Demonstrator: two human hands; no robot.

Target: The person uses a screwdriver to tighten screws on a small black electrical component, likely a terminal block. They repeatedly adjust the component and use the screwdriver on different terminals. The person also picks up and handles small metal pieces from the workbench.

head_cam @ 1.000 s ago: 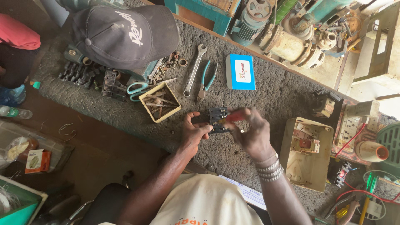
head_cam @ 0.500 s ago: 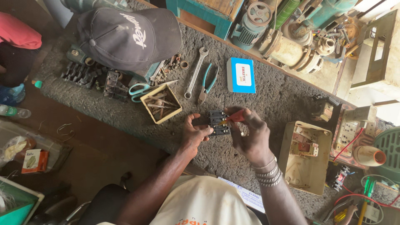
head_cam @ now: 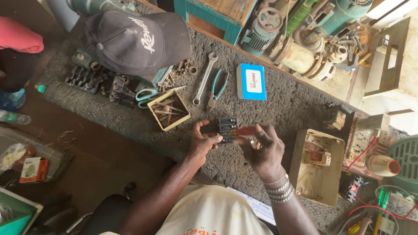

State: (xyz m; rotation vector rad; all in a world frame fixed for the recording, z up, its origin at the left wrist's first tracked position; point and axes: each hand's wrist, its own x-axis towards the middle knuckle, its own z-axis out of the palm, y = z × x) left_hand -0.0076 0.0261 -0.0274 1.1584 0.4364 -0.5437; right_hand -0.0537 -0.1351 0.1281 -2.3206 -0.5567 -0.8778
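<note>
My left hand point(head_cam: 203, 142) grips a small black electrical switch block point(head_cam: 227, 126) from its left side, just above the grey mat point(head_cam: 278, 104). My right hand point(head_cam: 261, 150) holds a red-handled screwdriver point(head_cam: 244, 130) whose tip points into the block. Both hands meet at the middle of the view. Silver bangles ring my right wrist. The part of the block under my fingers is hidden.
A small box of rusty screws point(head_cam: 168, 109), scissors point(head_cam: 148, 94), a spanner point(head_cam: 204, 79), blue-handled pliers point(head_cam: 217, 90) and a blue box point(head_cam: 251, 82) lie beyond my hands. A dark cap point(head_cam: 135, 41) sits at upper left. A beige open switch housing point(head_cam: 316, 166) stands right. Old motors point(head_cam: 283, 39) line the back.
My hands and the block stay together with only small shifts; the block has turned slightly and the red handle lies flatter.
</note>
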